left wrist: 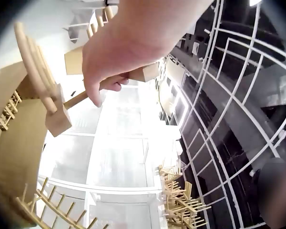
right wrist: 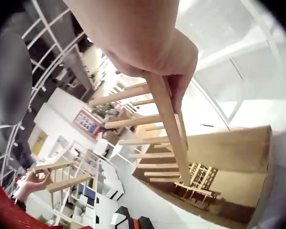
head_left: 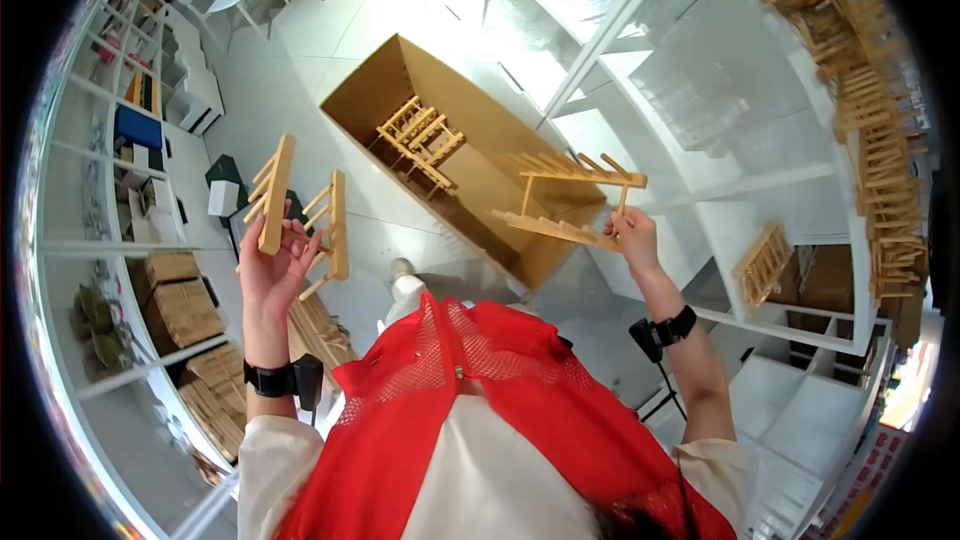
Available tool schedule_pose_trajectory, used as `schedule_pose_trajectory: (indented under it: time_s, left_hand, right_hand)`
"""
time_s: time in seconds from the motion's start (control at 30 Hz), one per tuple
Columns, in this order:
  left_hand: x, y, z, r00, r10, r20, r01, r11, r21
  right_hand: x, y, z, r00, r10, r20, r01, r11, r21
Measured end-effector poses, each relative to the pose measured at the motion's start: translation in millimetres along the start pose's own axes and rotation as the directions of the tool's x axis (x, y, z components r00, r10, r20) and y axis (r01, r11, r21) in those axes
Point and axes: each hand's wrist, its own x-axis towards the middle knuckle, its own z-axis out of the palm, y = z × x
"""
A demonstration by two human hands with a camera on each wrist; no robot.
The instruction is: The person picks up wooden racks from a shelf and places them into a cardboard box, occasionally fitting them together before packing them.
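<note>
My left hand [head_left: 272,270] grips a small wooden rack [head_left: 300,212] of two rails joined by dowels, held upright at the left. In the left wrist view the fingers [left wrist: 102,86] curl round one rail [left wrist: 57,119]. My right hand [head_left: 632,232] pinches the corner of a second wooden rack [head_left: 565,198], held flat over an open cardboard box [head_left: 480,180]. The right wrist view shows the fingers [right wrist: 178,90] round the rail [right wrist: 169,129] of that rack. Another rack [head_left: 420,140] lies inside the box.
White shelving [head_left: 700,90] stands ahead, with many wooden racks [head_left: 870,140] stacked at the right and one [head_left: 762,262] lower down. More white shelves [head_left: 130,140] with boxes line the left. Cardboard boxes [head_left: 185,310] sit low at the left.
</note>
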Motion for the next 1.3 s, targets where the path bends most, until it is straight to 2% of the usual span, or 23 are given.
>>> schedule_pose_trajectory:
  time_s: [0.03, 0.07, 0.17, 0.2, 0.33, 0.4, 0.5, 0.53, 0.57, 0.63, 0.67, 0.7, 0.77, 0.87, 0.97, 1.07, 1.17, 1.2, 1.27, 1.3]
  left_hand:
    - [12, 18, -10, 0.995, -0.015, 0.095, 0.013, 1.000, 0.017]
    - [21, 33, -11, 0.998, -0.016, 0.062, 0.013, 0.999, 0.046]
    - [50, 77, -15, 1.000, -0.025, 0.011, 0.023, 0.989, 0.146]
    - [61, 88, -12, 0.999, -0.049, 0.023, 0.044, 0.983, 0.180]
    - [121, 96, 22, 0.990, -0.121, 0.066, 0.090, 0.929, 0.358]
    - [163, 80, 32, 0.973, -0.208, 0.101, 0.138, 0.872, 0.469]
    - [245, 29, 44, 0.932, -0.344, 0.112, 0.186, 0.722, 0.667]
    - [282, 6, 35, 0.920, -0.375, 0.118, 0.184, 0.675, 0.714]
    - [313, -17, 32, 0.926, -0.371, 0.076, 0.178, 0.603, 0.778]
    - [382, -65, 13, 0.921, -0.383, -0.075, 0.229, 0.375, 0.898]
    - [416, -90, 4, 0.903, -0.416, -0.109, 0.252, 0.306, 0.918]
    - [440, -112, 1, 0.895, -0.427, -0.126, 0.287, 0.339, 0.896]
    - [490, -149, -10, 0.859, -0.474, -0.196, 0.364, 0.293, 0.884]
    - [544, -196, -45, 0.821, -0.548, -0.164, 0.387, 0.321, 0.864]
    - [575, -228, -65, 0.778, -0.613, -0.138, 0.430, 0.359, 0.829]
    - [606, -246, -95, 0.707, -0.692, -0.148, 0.492, 0.330, 0.805]
    - [614, -258, -110, 0.727, -0.664, -0.178, 0.478, 0.303, 0.824]
    - [619, -260, -118, 0.698, -0.696, -0.168, 0.485, 0.287, 0.826]
    - [625, -265, -129, 0.711, -0.682, -0.173, 0.500, 0.316, 0.806]
    - [628, -267, -135, 0.719, -0.672, -0.177, 0.506, 0.332, 0.796]
  right_hand:
    - [8, 18, 20, 0.997, 0.052, -0.058, -0.055, 0.997, -0.046]
    - [13, 31, 41, 0.990, 0.093, -0.111, -0.092, 0.996, 0.007]
    - [26, 73, 92, 0.957, 0.202, -0.210, -0.213, 0.976, -0.034]
    - [26, 76, 108, 0.943, 0.257, -0.210, -0.248, 0.966, 0.069]
    - [44, 101, 153, 0.866, 0.397, -0.305, -0.377, 0.918, 0.126]
    - [63, 117, 169, 0.823, 0.478, -0.306, -0.461, 0.878, 0.130]
    - [115, 190, 198, 0.807, 0.506, -0.306, -0.520, 0.853, 0.039]
    - [130, 197, 212, 0.768, 0.561, -0.310, -0.555, 0.824, 0.115]
    - [144, 217, 224, 0.759, 0.574, -0.308, -0.571, 0.814, 0.108]
    - [179, 267, 245, 0.746, 0.594, -0.301, -0.597, 0.797, 0.094]
    - [195, 295, 251, 0.743, 0.634, -0.215, -0.634, 0.769, 0.079]
    - [208, 320, 260, 0.736, 0.645, -0.205, -0.639, 0.762, 0.105]
    - [230, 368, 274, 0.728, 0.661, -0.185, -0.644, 0.751, 0.148]
    - [244, 456, 278, 0.771, 0.636, -0.029, -0.633, 0.770, 0.080]
    - [237, 497, 264, 0.651, 0.756, -0.067, -0.724, 0.645, 0.243]
    - [226, 547, 260, 0.619, 0.786, 0.017, -0.738, 0.573, 0.355]
    - [207, 639, 270, 0.551, 0.831, 0.077, -0.813, 0.514, 0.274]
    - [211, 635, 280, 0.558, 0.829, 0.039, -0.815, 0.538, 0.217]
    - [231, 598, 307, 0.576, 0.817, -0.028, -0.812, 0.576, 0.099]
    - [231, 622, 311, 0.612, 0.788, -0.065, -0.789, 0.604, -0.108]
